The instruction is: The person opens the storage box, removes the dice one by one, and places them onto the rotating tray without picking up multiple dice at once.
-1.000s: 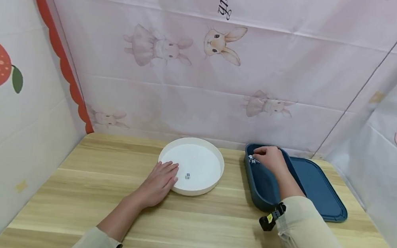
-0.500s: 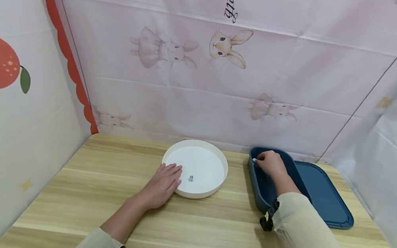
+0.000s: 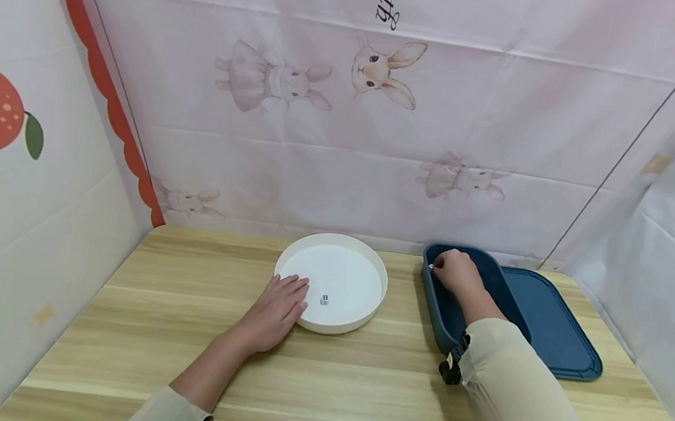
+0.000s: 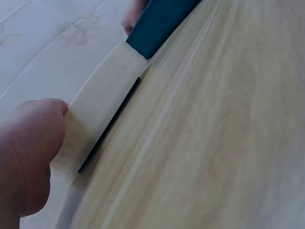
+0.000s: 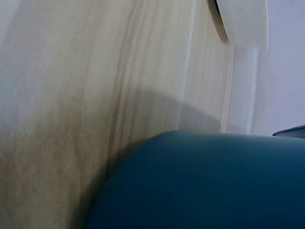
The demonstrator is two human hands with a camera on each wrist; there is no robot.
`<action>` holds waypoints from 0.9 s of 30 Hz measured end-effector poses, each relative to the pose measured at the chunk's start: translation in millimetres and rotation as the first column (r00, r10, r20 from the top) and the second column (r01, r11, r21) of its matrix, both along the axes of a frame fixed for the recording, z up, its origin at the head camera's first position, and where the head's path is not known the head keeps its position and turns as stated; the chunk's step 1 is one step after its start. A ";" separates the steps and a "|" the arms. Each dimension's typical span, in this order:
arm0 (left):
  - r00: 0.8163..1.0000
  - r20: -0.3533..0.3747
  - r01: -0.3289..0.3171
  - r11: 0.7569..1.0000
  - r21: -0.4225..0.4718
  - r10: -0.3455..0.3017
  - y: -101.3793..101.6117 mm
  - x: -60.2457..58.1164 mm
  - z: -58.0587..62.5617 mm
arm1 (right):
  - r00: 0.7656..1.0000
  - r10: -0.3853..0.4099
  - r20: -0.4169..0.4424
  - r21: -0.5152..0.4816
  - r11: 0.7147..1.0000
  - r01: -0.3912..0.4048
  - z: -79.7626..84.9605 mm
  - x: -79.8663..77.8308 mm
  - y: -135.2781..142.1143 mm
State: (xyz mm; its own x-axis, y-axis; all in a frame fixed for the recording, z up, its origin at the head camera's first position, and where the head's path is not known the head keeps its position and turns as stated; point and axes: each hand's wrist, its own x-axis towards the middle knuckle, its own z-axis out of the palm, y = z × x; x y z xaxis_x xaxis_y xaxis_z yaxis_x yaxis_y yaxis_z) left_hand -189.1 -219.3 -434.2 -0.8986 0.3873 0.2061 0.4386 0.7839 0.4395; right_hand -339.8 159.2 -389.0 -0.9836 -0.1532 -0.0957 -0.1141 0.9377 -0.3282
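Observation:
A shallow round white tray (image 3: 346,276) stands on the table, and one small white die with dark marks (image 3: 325,299) lies inside it. My left hand (image 3: 273,313) rests with extended fingers over the tray's near left rim. In the left wrist view the thumb side of that hand shows against the tray's wall (image 4: 102,95). My right hand (image 3: 459,274) reaches down into a dark blue box (image 3: 434,311), its fingers curled and pinching small white dice (image 3: 432,266) near the left wall. Most of what these fingers hold is hidden behind them.
A dark blue lid (image 3: 558,327) lies flat to the right of the box. The wooden table (image 3: 356,395) meets a printed cloth backdrop (image 3: 339,190) behind the tray and box, with cloth walls on both sides.
The right hand's fingers have closed over the dice, lowering slightly inside the box; fewer dice show now. The left hand and the die in the tray have stayed put; the head view has shifted slightly.

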 end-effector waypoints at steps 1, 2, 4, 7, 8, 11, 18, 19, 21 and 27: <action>1.000 0.001 0.000 1.000 -0.002 0.000 0.0 0.0 -0.2 | 1.000 -0.002 0.003 0.003 1.000 0.002 0.2 0.0 -0.3; 1.000 0.002 0.000 1.000 -0.002 0.000 -0.1 0.2 -0.3 | 1.000 -0.004 0.007 0.005 1.000 0.004 0.1 -0.1 -0.6; 1.000 0.004 0.000 1.000 0.000 0.000 0.1 0.4 -0.5 | 1.000 -0.006 0.014 0.011 1.000 0.006 0.0 -0.1 -1.4; 1.000 0.005 0.000 1.000 0.000 0.000 0.2 0.7 -0.3 | 1.000 -0.003 0.016 0.033 0.999 0.002 0.3 -0.1 -3.3; 1.000 0.004 0.001 1.000 0.000 -0.001 0.2 0.7 0.0 | 1.000 -0.002 0.018 0.041 0.999 0.001 0.5 -0.2 -4.1; 1.000 0.000 0.001 1.000 0.000 -0.001 0.0 0.6 0.3 | 1.000 0.001 0.025 0.064 0.998 -0.003 1.8 -0.5 -7.2; 1.000 0.002 -0.002 1.000 0.007 0.002 1.1 1.1 0.4 | 0.999 0.024 0.022 0.064 0.998 -0.025 2.7 0.2 -6.1; 1.000 0.001 -0.001 1.000 0.006 0.001 1.2 1.0 0.5 | 1.000 0.025 0.017 0.053 0.998 -0.026 3.1 1.3 -5.4; 1.000 0.001 -0.002 1.000 0.003 0.002 1.2 1.0 0.9 | 1.000 0.025 -0.007 0.024 0.999 -0.024 3.5 3.4 -3.8; 1.000 -0.008 0.000 1.000 0.005 0.000 -0.2 1.0 1.7 | 0.993 0.017 -0.116 -0.122 0.992 -0.032 12.8 11.3 -3.0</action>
